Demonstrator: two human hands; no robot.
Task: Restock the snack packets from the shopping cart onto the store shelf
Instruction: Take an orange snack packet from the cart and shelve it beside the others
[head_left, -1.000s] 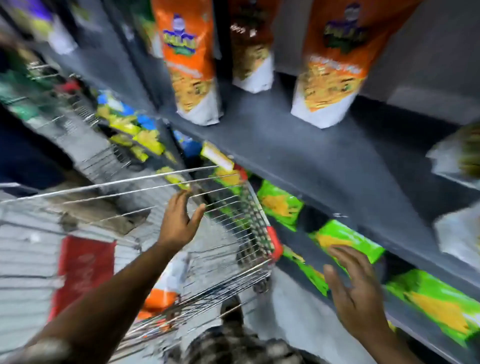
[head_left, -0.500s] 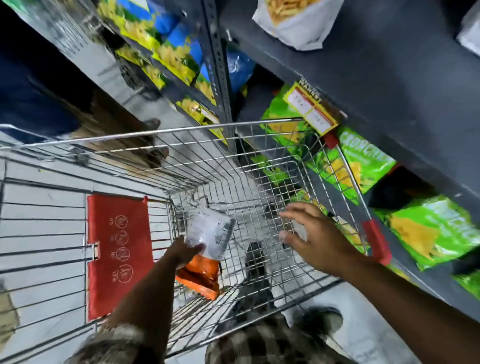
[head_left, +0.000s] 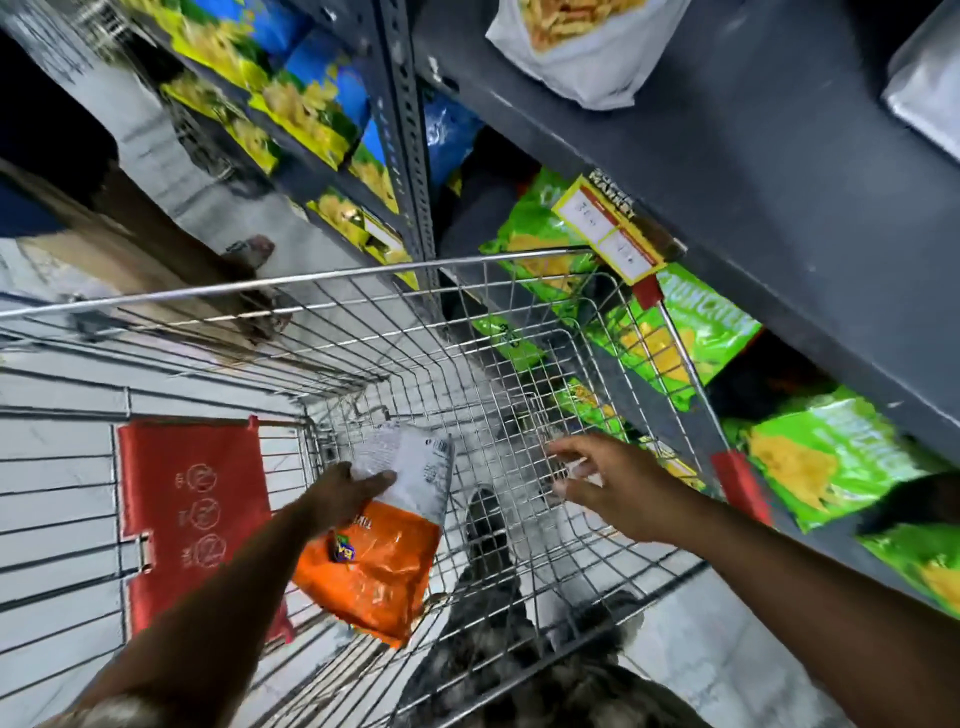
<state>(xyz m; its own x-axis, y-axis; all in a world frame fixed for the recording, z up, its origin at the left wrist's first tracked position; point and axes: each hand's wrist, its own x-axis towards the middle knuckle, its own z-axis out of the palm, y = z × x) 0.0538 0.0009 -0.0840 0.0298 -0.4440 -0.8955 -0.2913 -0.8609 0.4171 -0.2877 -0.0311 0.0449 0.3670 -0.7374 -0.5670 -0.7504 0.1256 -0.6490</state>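
Lifted a little since half a second ago, the orange-and-white snack packet (head_left: 387, 525) now hangs above the wire floor of the shopping cart (head_left: 322, 275), pinched at its white end by the left hand (head_left: 345, 493), whose grip is closed on it. Right hand (head_left: 608, 478) reaches in with fingers spread, holding nothing, beside green packets (head_left: 826, 457) on the store shelf (head_left: 753, 171).

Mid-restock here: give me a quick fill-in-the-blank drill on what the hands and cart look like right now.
1. The left hand has its grip on an ____ and white packet.
2. That packet is inside the wire ____.
3. The right hand is open and holds ____.
4. The packets on the shelf beside the cart are mainly ____.

Missing words: orange; cart; nothing; green
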